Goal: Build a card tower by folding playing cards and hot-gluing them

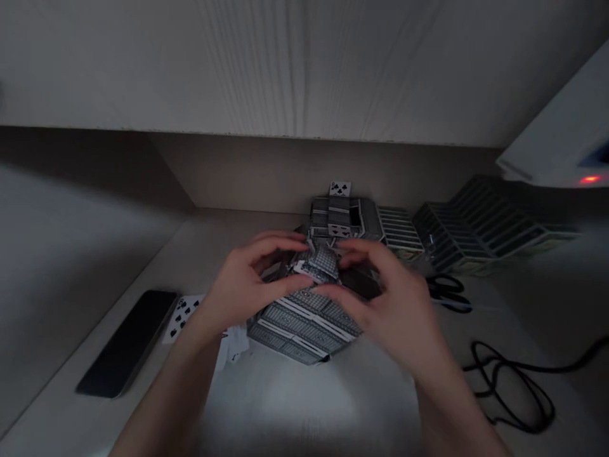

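A small folded-card piece (321, 261) with a patterned grey back is held between my left hand (254, 276) and my right hand (385, 285). Thumbs press its near side, and the fingers curve round its far side. Directly under it is a larger structure (304, 327) built of folded cards with grey patterned backs. Behind my hands stands another folded-card structure (366, 216), with an eight of clubs (340, 189) upright at its back. The far fingertips are partly hidden by the piece.
A black phone (127, 343) lies at the left, beside a spade card (181, 317) and loose cards (233, 348). Rows of folded cards (461, 225), black scissors (447, 293) and a looped black cable (516, 381) are at the right. A pale panel (285, 70) overhangs the back.
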### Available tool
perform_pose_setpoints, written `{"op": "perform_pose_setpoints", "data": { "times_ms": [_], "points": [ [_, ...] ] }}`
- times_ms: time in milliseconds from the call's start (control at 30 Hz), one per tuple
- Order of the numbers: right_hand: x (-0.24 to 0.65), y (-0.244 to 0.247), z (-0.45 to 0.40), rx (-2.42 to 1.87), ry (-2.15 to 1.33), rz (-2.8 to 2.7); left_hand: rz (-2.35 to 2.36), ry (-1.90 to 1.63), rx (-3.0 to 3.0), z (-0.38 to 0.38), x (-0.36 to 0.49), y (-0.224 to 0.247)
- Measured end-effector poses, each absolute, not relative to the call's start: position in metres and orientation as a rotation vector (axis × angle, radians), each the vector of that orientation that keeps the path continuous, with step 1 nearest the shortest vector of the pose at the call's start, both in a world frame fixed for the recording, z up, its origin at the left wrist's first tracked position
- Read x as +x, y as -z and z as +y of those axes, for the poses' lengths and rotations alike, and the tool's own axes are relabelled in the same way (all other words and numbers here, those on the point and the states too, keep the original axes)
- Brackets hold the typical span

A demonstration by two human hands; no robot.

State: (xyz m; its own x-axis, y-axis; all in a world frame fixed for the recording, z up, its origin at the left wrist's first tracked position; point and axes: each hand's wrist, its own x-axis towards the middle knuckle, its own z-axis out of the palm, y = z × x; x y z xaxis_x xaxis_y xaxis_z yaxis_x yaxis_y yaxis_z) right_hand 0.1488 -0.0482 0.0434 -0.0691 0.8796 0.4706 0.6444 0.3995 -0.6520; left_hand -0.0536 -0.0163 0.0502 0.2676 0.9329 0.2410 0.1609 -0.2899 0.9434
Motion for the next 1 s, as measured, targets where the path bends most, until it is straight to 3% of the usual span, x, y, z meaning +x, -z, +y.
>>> {"op": "perform_pose_setpoints", "data": {
  "times_ms": [267, 467, 733, 1000],
  "points": [
    [0.181, -0.045, -0.016, -1.263, -1.091, -1.800, 0.857, -1.024, 1.832, 0.005, -0.041, -0.047],
    [0.169, -0.020, -0.022, -1.303, -1.360, -1.224, 1.246, -0.938, 2.080, 0.004, -0.028, -0.037],
    [0.165, 0.012, -0.048, -1.096, -1.705, -0.750, 1.064, -0.600, 2.359, -0.034, -0.033, -0.006],
    [0.179, 0.024, -0.053, -0.933, -1.874, -0.534, 1.024, -0.614, 2.529, -0.045, -0.031, 0.001]
  ]
}}
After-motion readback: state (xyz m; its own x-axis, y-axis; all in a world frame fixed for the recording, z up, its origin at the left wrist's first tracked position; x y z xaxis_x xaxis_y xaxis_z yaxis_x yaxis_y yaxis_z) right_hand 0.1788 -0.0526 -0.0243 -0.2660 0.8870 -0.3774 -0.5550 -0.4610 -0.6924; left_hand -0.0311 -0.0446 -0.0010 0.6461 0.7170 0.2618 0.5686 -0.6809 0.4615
